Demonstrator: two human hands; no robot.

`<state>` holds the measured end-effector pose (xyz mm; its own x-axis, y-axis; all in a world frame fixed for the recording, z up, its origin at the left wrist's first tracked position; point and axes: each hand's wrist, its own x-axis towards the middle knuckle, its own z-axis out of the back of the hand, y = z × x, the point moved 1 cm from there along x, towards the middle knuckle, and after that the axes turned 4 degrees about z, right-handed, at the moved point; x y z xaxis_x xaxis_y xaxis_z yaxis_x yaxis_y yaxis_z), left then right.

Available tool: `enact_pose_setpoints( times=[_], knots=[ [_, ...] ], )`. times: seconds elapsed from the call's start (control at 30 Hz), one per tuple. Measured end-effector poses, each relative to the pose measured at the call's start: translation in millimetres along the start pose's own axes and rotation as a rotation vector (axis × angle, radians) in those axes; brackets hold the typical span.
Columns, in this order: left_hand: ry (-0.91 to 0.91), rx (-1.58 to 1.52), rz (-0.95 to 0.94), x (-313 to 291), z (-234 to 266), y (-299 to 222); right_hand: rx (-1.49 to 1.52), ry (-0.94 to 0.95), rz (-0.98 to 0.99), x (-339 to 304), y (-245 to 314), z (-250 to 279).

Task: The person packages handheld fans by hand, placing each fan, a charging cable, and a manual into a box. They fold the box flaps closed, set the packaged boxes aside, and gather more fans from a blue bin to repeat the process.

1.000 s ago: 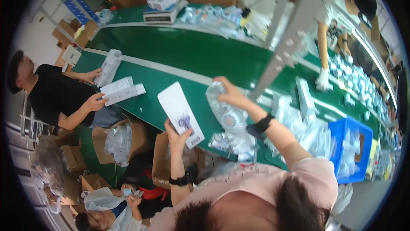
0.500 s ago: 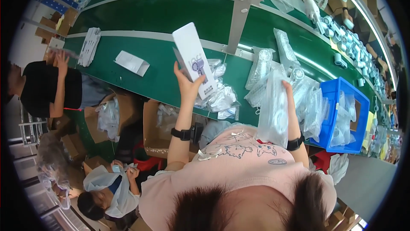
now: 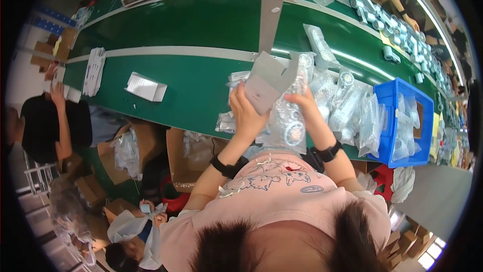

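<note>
Watching remotely, I keep my left grip (image 3: 246,112) around an open greyish-white cardboard box (image 3: 264,85) at the dial's centre; at its five o'clock, my right grip (image 3: 307,110) pinches a clear, bubble-textured plastic pouch (image 3: 287,122).

Bright, glare streaks, bent edges (black corners)

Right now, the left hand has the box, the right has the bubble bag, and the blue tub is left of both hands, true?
Not left: the head view shows the blue tub right of both hands. The left hand does hold the box, and the right hand the bubble bag.
</note>
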<state>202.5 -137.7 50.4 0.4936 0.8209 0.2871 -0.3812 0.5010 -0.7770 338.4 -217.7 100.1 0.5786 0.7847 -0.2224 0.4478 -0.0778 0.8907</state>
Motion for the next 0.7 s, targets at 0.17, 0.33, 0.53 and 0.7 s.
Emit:
enact_pose_setpoints(
  times=[0.17, 0.33, 0.53, 0.7],
  knots=[
    [0.423, -0.310, -0.302, 31.0, 25.8, 22.5, 0.128, 0.129, -0.033, 37.0, -37.4, 49.9],
    [0.865, -0.870, 0.083, 74.5, 26.8, 20.5, 0.001, 0.330, -0.130, 53.9, -43.6, 71.2],
    [1.060, -0.735, 0.117, 80.8, 24.8, 12.8, -0.137, 0.322, -0.131, 46.9, -23.0, 43.1],
    [0.805, -0.796, 0.305, 73.7, 25.5, 49.2, -0.624, 0.056, -0.072, 88.7, -73.8, 68.4]
  ],
)
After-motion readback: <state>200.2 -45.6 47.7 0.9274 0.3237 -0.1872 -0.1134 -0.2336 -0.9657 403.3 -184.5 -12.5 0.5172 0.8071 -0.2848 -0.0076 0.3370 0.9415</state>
